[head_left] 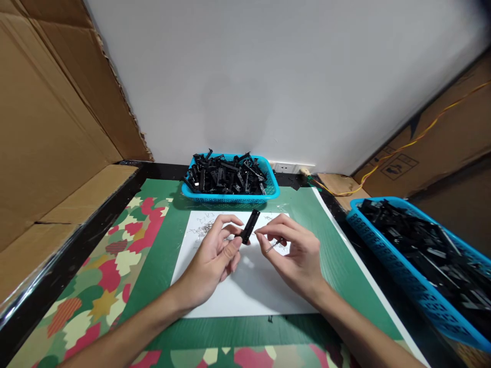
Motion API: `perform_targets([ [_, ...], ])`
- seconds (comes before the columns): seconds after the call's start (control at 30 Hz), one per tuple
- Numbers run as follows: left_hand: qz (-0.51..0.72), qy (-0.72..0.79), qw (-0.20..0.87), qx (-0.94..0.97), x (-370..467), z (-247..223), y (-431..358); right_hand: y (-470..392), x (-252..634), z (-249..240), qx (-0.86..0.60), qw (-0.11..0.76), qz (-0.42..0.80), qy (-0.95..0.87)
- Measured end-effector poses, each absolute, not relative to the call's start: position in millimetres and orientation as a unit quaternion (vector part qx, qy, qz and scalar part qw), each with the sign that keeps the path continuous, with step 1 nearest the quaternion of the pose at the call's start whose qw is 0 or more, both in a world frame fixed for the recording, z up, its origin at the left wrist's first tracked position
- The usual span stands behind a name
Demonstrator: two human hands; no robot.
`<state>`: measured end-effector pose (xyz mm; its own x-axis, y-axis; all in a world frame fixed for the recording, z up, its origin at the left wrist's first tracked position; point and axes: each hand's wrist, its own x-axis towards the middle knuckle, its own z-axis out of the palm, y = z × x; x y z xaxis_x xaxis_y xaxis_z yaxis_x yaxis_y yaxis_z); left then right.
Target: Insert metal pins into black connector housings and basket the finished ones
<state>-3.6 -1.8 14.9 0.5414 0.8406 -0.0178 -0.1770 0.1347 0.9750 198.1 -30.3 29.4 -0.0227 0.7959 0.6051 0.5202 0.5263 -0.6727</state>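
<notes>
The left hand (215, 258) holds a long black piece (250, 226) up over the white paper (245, 294). Its grip is closed, with the thumb pressing the low end, and the top end leans to the right.

The right hand (297, 250) is just beside it. Its thumb and first finger pinch close together, and a thin metal thing (273, 246) sits in its curled fingers. I can't tell if the fingertips hold a tiny bit too.

The two hands seem to be doing small, close work on the black piece. A move like this calls for a still left hand and a soft, careful right pinch.

Little wire bits (205, 228) lie on the paper. Behind it, a blue basket (230, 197) is full of black parts (226, 176).
</notes>
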Motion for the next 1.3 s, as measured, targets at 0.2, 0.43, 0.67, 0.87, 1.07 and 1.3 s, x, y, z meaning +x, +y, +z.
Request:
perform_targets([
  [0.2,0.391,0.288,0.694,0.532,-3.5,14.5,-0.7,-33.6,194.3,24.9,-0.420,0.529,0.041,-0.736],
  [0.43,0.400,0.291,0.687,0.532,-4.7,13.2,-1.3,-34.1,195.9,23.8,-0.381,0.488,-0.004,-0.785],
  [0.67,0.410,0.298,0.668,0.545,-5.3,14.3,-0.5,-33.2,196.6,26.2,-0.377,0.477,-0.032,-0.793],
  [0.87,0.403,0.281,0.674,0.551,-5.4,10.6,1.0,-33.7,194.9,27.2,-0.360,0.505,-0.002,-0.785],
  [1.07,0.406,0.279,0.677,0.547,-6.6,8.7,1.2,-34.5,192.9,25.3,-0.355,0.514,0.036,-0.780],
  [1.3,0.385,0.301,0.682,0.544,-7.1,10.1,2.2,-31.1,197.2,20.1,-0.346,0.503,0.044,-0.791],
])
